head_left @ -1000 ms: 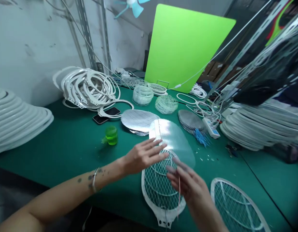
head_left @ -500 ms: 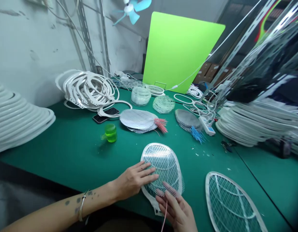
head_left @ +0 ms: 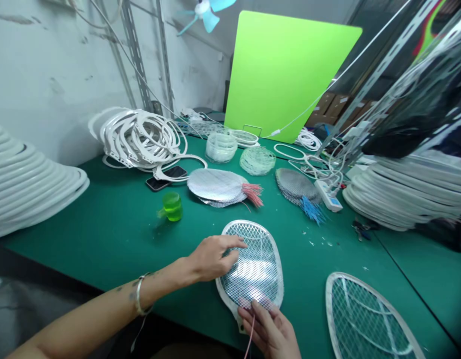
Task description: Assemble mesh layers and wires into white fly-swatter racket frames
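An oval silver mesh sheet (head_left: pixel 249 276) with a pink wire (head_left: pixel 250 333) at its near end lies over a white racket-shaped frame (head_left: pixel 280 264) on the green table. At the near end, my right hand (head_left: pixel 272 330) pinches the sheet between thumb and fingers, beside the wire. My left hand (head_left: pixel 214 257) rests over the sheet's left side, index finger stretched toward the middle and thumb apart, holding nothing. Some of its fingers are curled out of sight. A second racket frame with mesh (head_left: pixel 331 311) lies at the lower right, partly cut off.
Mesh sheets with pink wires (head_left: pixel 215 182) and darker ones with blue wires (head_left: pixel 296 184) lie beyond my hands. A green jar (head_left: pixel 172 207) stands at left. White frames (head_left: pixel 136 137) are heaped behind it. Large frame stacks (head_left: pixel 32 184) flank both sides. A power strip (head_left: pixel 328 197) sits at right.
My left hand has gone from fingers spread flat on the mesh to a pointing shape, slightly farther up. My right hand has shifted slightly, and the sheet now sits more squarely over the frame.
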A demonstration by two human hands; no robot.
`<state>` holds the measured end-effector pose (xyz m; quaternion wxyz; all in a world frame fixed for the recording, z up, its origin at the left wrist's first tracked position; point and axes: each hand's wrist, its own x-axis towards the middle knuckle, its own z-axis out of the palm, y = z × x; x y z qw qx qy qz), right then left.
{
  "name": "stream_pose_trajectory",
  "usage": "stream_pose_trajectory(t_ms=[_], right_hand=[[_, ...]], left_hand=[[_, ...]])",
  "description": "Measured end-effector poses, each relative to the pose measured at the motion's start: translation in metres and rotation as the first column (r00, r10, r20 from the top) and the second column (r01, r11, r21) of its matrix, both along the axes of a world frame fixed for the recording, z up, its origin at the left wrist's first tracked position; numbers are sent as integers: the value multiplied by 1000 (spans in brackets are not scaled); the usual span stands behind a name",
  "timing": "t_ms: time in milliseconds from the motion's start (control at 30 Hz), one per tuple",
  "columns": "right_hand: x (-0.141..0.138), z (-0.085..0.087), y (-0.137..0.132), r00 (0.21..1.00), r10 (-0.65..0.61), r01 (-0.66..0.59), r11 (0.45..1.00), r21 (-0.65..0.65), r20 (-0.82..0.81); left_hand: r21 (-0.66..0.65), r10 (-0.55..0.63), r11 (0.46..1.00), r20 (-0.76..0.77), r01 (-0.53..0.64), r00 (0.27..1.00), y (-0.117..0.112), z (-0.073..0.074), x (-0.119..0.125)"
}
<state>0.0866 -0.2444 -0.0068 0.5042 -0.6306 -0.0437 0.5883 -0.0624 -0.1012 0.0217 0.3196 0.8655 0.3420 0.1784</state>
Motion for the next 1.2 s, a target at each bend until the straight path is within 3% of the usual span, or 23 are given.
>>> stream_pose_trajectory(t_ms=[167,300,467,633,767,833,900,967,1033,1133,1200], right_hand=[[-3,2,3,1000,5,-5,1000,-7,5],[-2,3,6,1000,8,-8,1000,-27,-21],[-2,0,5,1000,11,-11,1000,-2,-11],[0,-1,5,999,43,-43,999,-23,-16],[-2,5,6,998,62,-62,998,14,-14],[1,8,2,994,112,-112,993,19,4],[10,13,-8,965,257,-258,966,-4,45],[26,19,-20,875,449,-445,893,-62,183],[44,25,-28,706,554,-550,821,-151,440],[65,28,-19,326,444,-568,798,-202,835],[70,23,1,32,273,-668,721,-182,962]], left_hand=[[76,-38,996,-205,55,978,18,-27,49],[94,-61,992,-262,88,963,23,-47,60],[77,-43,995,-280,67,959,20,-47,59],[130,119,988,-290,-84,949,9,-50,67],[168,146,981,-326,-95,934,4,-52,69],[210,155,974,-324,-89,933,2,-53,68],[260,167,962,-314,-84,935,1,-54,66],[299,179,951,-308,-83,934,0,-55,66],[318,185,945,-312,-81,932,-1,-56,66],[328,188,942,-329,-74,926,-1,-56,66],[333,176,941,-345,-55,922,0,-56,65]])
